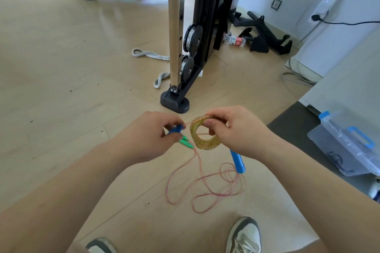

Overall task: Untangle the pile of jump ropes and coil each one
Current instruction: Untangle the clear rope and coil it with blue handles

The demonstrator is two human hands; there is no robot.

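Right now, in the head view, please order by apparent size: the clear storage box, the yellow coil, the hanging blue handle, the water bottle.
1. Clear storage box
2. Yellow coil
3. Hanging blue handle and water bottle look alike; the bottle lies farther away, so unranked.

- Coiled rope [205, 136], in right grip [236, 129]: translucent amber-yellow, speckled.
- Upper handle [175, 129], in left grip [152, 135]: blue.
- Lower handle [186, 142], just under left grip: green.
- Hanging handle [238, 161], below right grip: blue.
- Loose cord [205, 189], beneath both grips: thin, pink.
- Floor [61, 88]: pale beige planks.
- Braided rope [150, 55], beyond the grips: grey-white.
- Storage box [349, 150], right of right grip: clear, blue latches.
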